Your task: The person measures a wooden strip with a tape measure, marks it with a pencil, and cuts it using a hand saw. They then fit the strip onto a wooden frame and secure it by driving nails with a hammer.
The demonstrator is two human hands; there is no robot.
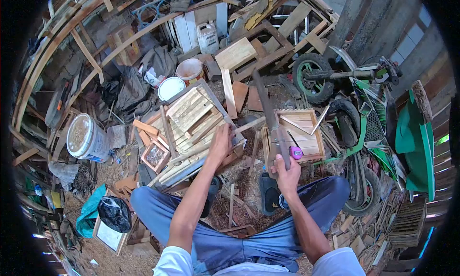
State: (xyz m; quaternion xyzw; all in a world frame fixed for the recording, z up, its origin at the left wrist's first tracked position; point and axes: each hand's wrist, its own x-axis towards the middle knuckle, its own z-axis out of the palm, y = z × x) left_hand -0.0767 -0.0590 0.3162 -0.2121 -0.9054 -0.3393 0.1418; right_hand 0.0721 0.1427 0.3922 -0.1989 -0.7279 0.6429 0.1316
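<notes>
My left hand (221,142) is closed at the right edge of a low worktable (211,91). It appears wrapped round a long, pale wooden stick (250,124) that shows on both sides of the fist. My right hand (286,171) grips the lower end of a long, dark, narrow strip (265,101), which points up and away from me; its material is unclear. Just right of that strip, a purple tape measure (296,152) lies by a shallow slatted wooden box (314,155). On the worktable lie pale slats (191,110) and a small wooden box of metal bits (155,153).
Buckets (88,139) stand to the left and behind the worktable. At right are a small green motorbike (362,127) and a green wheelbarrow-like tub (416,137). Timber offcuts (239,53) are piled at the back. Sawdust and scraps cover the floor around my feet.
</notes>
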